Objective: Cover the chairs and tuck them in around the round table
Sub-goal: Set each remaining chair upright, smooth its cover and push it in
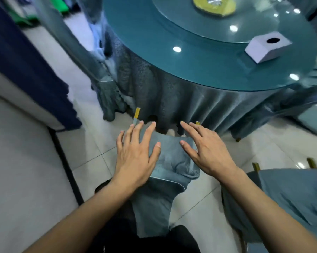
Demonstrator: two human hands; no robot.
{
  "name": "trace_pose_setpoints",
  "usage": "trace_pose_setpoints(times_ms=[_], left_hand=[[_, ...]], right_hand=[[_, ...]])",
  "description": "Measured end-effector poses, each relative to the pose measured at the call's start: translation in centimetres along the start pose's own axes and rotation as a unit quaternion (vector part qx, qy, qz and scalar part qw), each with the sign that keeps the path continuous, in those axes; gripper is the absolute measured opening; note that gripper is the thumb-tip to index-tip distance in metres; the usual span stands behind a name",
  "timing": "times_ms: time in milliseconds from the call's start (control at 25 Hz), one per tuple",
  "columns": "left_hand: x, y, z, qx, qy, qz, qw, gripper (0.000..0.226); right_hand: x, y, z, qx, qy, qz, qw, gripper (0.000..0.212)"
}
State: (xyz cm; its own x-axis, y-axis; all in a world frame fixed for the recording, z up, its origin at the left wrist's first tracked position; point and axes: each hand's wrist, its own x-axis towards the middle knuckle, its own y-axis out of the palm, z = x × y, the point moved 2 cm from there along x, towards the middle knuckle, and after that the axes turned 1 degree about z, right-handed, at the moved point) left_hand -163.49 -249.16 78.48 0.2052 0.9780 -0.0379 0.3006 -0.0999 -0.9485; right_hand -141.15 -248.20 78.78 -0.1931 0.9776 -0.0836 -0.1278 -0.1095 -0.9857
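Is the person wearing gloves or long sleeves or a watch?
No. The left hand and right hand are bare, with no gloves, rings or watch. Both forearms are uncovered as far as the picture shows, so no sleeves are visible.

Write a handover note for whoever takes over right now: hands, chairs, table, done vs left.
Left hand: open, fingers spread, flat on the teal chair cover. Right hand: open, at the cover's right side; contact unclear.
The cover sits over the chair in front; gold chair legs show beyond it, by the table skirt.
Round table ahead, white box on its glass.
Done: the chair to the left looks covered and against the skirt.
Left: settle this cover, push the chair in. The covered chair at lower right stands away from the table.
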Motion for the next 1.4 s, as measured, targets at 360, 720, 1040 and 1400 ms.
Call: trace_pose_setpoints(times_ms=[360, 720, 1040, 1400], left_hand=[[-15.6, 0.5, -7.2, 0.007, -0.147, -0.076, 0.986, 0.062], [-26.9, 2.4, -5.3, 0.024, -0.259, -0.055, 0.964, 0.059], [-34.9, 12.9, -2.2, -0.017, -0.327, -0.006, 0.945, 0.059], [-38.3, 25.1, -1.5, -0.045, -0.360, 0.009, 0.932, 0.061]], right_hand=[[-11.1, 1.0, -1.0, 0.025, -0.135, -0.028, 0.990, 0.059], [-14.9, 3.1, 3.7, 0.050, -0.195, -0.011, 0.979, 0.057], [-18.3, 12.7, 5.6, -0.010, -0.223, 0.061, 0.973, 0.060], [-16.5, 22.5, 4.9, -0.114, -0.309, 0.071, 0.942, 0.059]])
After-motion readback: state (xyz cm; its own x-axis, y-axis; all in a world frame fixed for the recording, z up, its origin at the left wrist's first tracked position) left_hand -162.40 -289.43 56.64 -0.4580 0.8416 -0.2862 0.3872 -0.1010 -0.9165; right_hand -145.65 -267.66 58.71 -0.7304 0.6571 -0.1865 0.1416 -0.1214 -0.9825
